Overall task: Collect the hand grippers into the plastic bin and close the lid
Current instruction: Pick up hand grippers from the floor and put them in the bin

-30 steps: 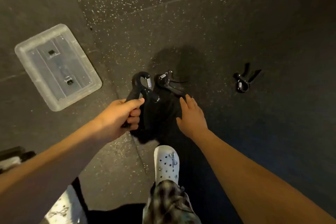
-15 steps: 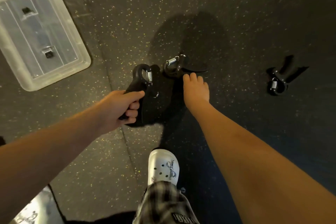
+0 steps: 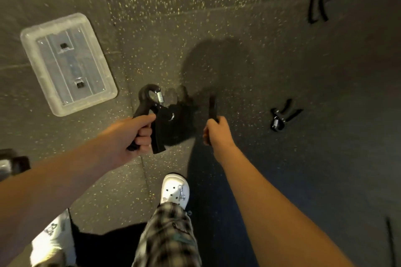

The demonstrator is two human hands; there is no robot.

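Bin (image 3: 54,25) L, floor gripper (image 3: 280,118) R

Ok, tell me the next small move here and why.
Probably carry both to the clear plastic bin on the floor at left. The left hand grips a black spring hand gripper and the right hand holds a second black gripper, so neither is free for the black gripper lying to the right.
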